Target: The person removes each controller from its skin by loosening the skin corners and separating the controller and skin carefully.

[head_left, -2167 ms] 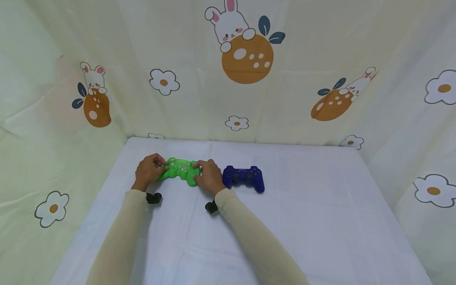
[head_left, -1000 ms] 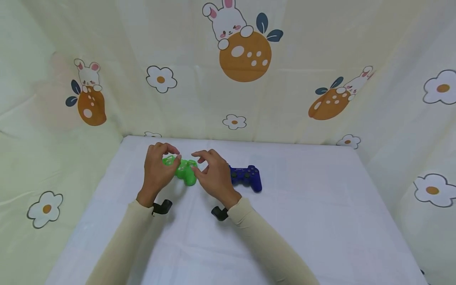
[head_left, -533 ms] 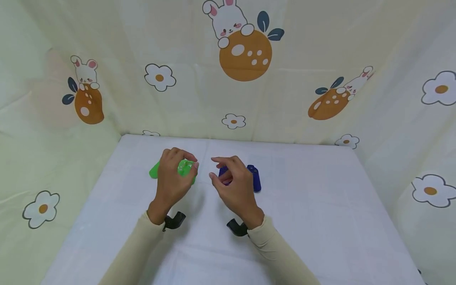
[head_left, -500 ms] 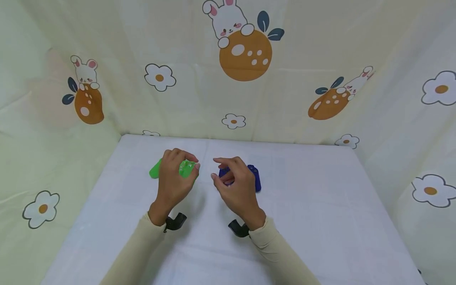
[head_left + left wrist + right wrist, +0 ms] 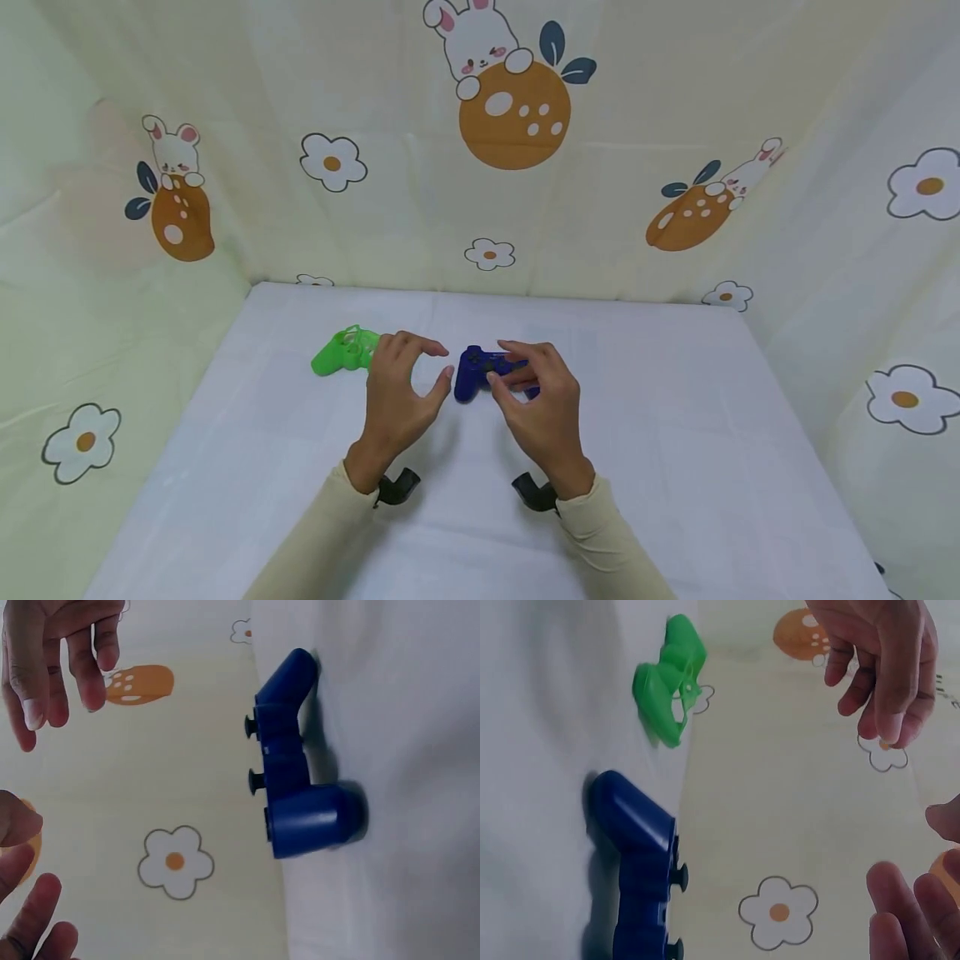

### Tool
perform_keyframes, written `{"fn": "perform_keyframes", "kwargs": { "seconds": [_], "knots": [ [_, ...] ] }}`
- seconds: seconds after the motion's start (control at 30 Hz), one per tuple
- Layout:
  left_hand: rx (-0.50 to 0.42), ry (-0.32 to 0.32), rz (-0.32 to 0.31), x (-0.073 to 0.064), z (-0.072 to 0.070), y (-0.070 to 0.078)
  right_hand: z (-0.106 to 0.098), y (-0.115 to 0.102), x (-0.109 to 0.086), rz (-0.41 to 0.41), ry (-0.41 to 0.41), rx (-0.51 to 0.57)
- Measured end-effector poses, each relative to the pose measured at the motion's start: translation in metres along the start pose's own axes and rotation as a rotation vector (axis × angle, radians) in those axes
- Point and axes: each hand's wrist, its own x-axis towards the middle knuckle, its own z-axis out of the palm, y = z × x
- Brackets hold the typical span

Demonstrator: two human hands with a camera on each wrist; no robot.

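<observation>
A blue game controller (image 5: 471,377) lies on the white table, its two thumbsticks showing in both wrist views. To its left is a green silicone controller cover (image 5: 341,353), hollow and with cut-outs, partly hidden behind my left hand (image 5: 401,400). That hand hovers between the two things, thumb and fingers apart in a loose C shape with nothing between them. My right hand (image 5: 546,406) hangs in front of the blue controller's right half and hides part of it. Its thumb and fingers are likewise spread and hold nothing. In the left wrist view the controller (image 5: 300,765) stands apart from the fingers.
The white table (image 5: 675,433) runs up to a cream cloth backdrop (image 5: 600,208) printed with rabbits, oranges and flowers. Cloth also rises along the left and right sides. A black wrist camera (image 5: 397,487) is strapped below each hand.
Both hands have let go of the green cover, lifted and moved right, from the cover toward the blue controller. The cover and the controller lie about where they were.
</observation>
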Motion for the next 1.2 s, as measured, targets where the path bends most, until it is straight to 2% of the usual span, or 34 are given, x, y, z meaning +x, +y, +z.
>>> {"fn": "perform_keyframes", "kwargs": {
  "seconds": [0.23,0.5,0.8,1.0,1.2],
  "knots": [
    [0.011,-0.034,-0.002,-0.004,0.019,-0.006,-0.008,0.017,0.001,0.040,0.020,-0.063],
    [0.011,-0.083,-0.039,-0.007,0.038,-0.014,-0.011,0.033,0.000,0.056,0.024,-0.117],
    [0.032,-0.087,-0.031,-0.008,0.051,-0.020,-0.013,0.050,-0.001,0.102,0.004,-0.101],
    [0.038,-0.128,-0.062,-0.009,0.058,-0.022,-0.013,0.058,-0.001,0.112,-0.005,-0.112],
    [0.027,-0.133,-0.062,-0.012,0.066,-0.025,-0.015,0.067,-0.002,0.143,-0.037,-0.132]
  ]
}}
